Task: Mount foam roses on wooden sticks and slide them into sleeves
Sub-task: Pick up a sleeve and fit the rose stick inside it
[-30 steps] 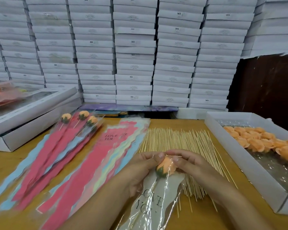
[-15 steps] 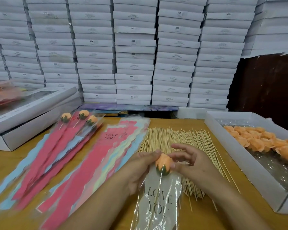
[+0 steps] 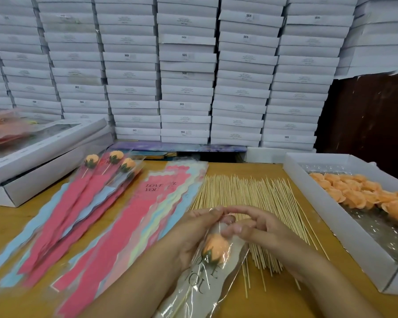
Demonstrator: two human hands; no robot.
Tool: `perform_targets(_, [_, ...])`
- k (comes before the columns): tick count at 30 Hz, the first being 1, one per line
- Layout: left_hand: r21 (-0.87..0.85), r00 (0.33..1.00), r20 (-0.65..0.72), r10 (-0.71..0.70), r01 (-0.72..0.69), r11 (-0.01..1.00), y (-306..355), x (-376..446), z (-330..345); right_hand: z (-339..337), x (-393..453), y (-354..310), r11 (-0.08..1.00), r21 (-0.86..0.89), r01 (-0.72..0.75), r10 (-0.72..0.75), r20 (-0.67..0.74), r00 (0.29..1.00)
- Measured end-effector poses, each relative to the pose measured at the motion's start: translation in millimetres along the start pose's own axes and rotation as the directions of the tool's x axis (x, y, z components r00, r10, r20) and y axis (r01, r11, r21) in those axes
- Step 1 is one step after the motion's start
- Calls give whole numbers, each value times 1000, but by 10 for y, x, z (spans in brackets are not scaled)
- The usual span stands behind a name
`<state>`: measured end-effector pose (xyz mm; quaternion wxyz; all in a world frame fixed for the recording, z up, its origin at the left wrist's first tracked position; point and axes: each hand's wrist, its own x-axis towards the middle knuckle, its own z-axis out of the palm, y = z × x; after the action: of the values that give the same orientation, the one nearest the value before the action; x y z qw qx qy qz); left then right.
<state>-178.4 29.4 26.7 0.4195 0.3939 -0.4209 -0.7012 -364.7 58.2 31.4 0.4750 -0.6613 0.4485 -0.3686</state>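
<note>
An orange foam rose [image 3: 215, 247] with a green base sits on a thin wooden stick inside a clear sleeve [image 3: 198, 285] printed "LOVE YOU". My left hand [image 3: 193, 228] pinches the sleeve's top edge on the left side. My right hand [image 3: 257, 228] pinches the same opening from the right, fingers above the rose. A pile of wooden sticks [image 3: 251, 198] lies just behind my hands. Empty pink and pastel sleeves [image 3: 152, 203] are fanned out to the left. Three sleeved roses [image 3: 115, 160] lie at the far left of the table.
A white tray [image 3: 308, 193] with several loose orange roses [image 3: 365, 193] stands at the right. Flat white boxes [image 3: 44, 157] sit at the left edge. A wall of stacked white boxes [image 3: 186, 72] fills the back. The wooden table [image 3: 285, 301] shows bare at the front right.
The rose has slid deeper into the clear sleeve, from the sleeve's mouth to well below it. Both hands now hold the sleeve's top edge above the rose.
</note>
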Motion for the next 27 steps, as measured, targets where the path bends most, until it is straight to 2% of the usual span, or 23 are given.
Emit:
perform_targets(4, [-106,996,-73,47,-54,993,23,12,2,-16,30,14,990,137,18,21,-277,961])
perform_targets(6, [-176,993,-96,67,-83,981,33,25,5,-29,21,17,981,184,-61,106,-242,964])
perform_targets(8, [-203,987,-123,104,-127,971,31,45,10,11,9,37,965,196,-173,194,-94,976])
perform_targets(10, [-173,978,-153,142,-168,970,30,58,19,94,6,43,948,227,-222,221,30,975])
perform_targets(11, [-155,975,-160,153,-178,972,29,65,14,122,11,52,943,254,-214,210,44,977])
perform_targets(15, [-100,995,-51,80,-85,991,31,44,-14,68,65,103,939,307,-153,202,-135,970])
perform_targets(20, [164,990,116,-82,62,984,-19,-16,-2,-42,104,175,927,366,-84,229,-372,900])
perform_targets(22, [199,989,120,-82,57,978,-43,-7,-4,-45,105,176,924,374,-79,232,-383,894])
perform_targets(27, [227,998,49,-31,19,974,-47,36,-30,13,83,132,941,305,-143,221,-237,946])
